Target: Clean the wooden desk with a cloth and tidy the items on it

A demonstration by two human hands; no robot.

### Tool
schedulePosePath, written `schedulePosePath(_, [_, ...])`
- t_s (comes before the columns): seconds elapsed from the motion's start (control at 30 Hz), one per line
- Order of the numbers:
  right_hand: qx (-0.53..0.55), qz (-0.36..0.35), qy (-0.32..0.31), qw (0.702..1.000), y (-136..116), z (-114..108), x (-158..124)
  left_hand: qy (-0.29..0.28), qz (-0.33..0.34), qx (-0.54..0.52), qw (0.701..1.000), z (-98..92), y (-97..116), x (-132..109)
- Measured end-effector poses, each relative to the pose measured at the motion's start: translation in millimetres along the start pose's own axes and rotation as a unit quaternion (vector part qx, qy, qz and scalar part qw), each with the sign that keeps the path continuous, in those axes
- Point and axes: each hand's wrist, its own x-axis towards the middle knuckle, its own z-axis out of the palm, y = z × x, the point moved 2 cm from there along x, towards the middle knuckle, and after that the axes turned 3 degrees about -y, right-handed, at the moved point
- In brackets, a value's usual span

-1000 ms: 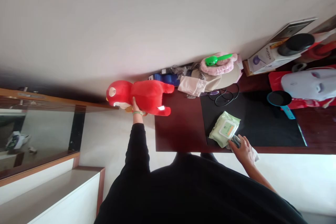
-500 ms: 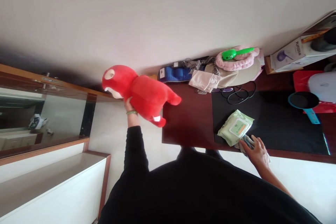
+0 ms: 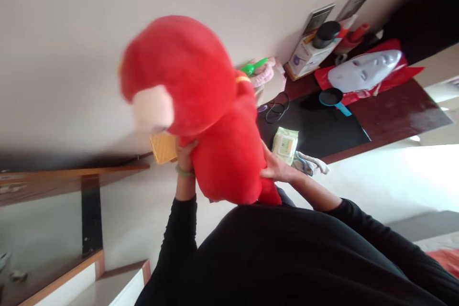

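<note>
A big red plush toy [image 3: 204,105] with a pale muzzle fills the middle of the view, held up close in front of me. My left hand [image 3: 185,151], a green band on its wrist, grips the toy from below near its neck. My right hand [image 3: 273,167] presses flat against the toy's right side, fingers partly hidden behind the plush. A small orange tag or box [image 3: 163,147] shows just left of my left hand.
A dark wooden desk [image 3: 394,110] with a black mat [image 3: 319,129] carries a green wet-wipe pack [image 3: 285,143], a crumpled cloth [image 3: 310,163] at its edge, black cables, a pink headband with a green brush, a white mask on red plastic [image 3: 364,71] and boxes. A cabinet [image 3: 53,191] stands at the left.
The plush toy has been lifted from beside the desk up close to the camera. My right hand left the cloth near the wipes and now holds the toy's side. The view tilted.
</note>
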Motion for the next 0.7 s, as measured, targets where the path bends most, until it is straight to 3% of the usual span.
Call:
schedulePosePath(0.1, [0.072, 0.019, 0.004, 0.997, -4, -20, -36, -0.069, 0.02, 0.076, 0.995, 54.8, -22, 8])
schedulePosePath(0.2, [0.118, 0.014, 0.11, 0.987, -7, -61, -81, -0.11, 0.05, 0.116, 0.986, 108.4, -37, 3])
schedulePosePath(0.33, [0.108, 0.057, 0.253, 0.96, -13, -101, -135, -0.205, 0.06, 0.121, 0.969, 195.0, -46, -33])
schedulePosePath(0.4, [0.112, 0.071, 0.352, 0.927, -10, -113, -171, -0.262, 0.06, 0.121, 0.956, 242.2, -50, -62])
schedulePosePath(0.47, [0.128, 0.067, 0.481, 0.865, -1, -121, -219, -0.329, 0.055, 0.123, 0.935, 289.8, -59, -99])
schedulePosePath(0.57, [0.146, 0.048, 0.656, 0.739, 20, -127, -314, -0.461, 0.043, 0.128, 0.877, 356.6, -82, -168])
schedulePosePath(0.63, [0.127, 0.021, 0.746, 0.654, 32, -128, -390, -0.57, 0.022, 0.12, 0.812, 391.9, -101, -222])
schedulePosePath(0.7, [0.088, -0.012, 0.82, 0.566, 38, -126, -470, -0.667, -0.005, 0.112, 0.737, 414.4, -121, -276])
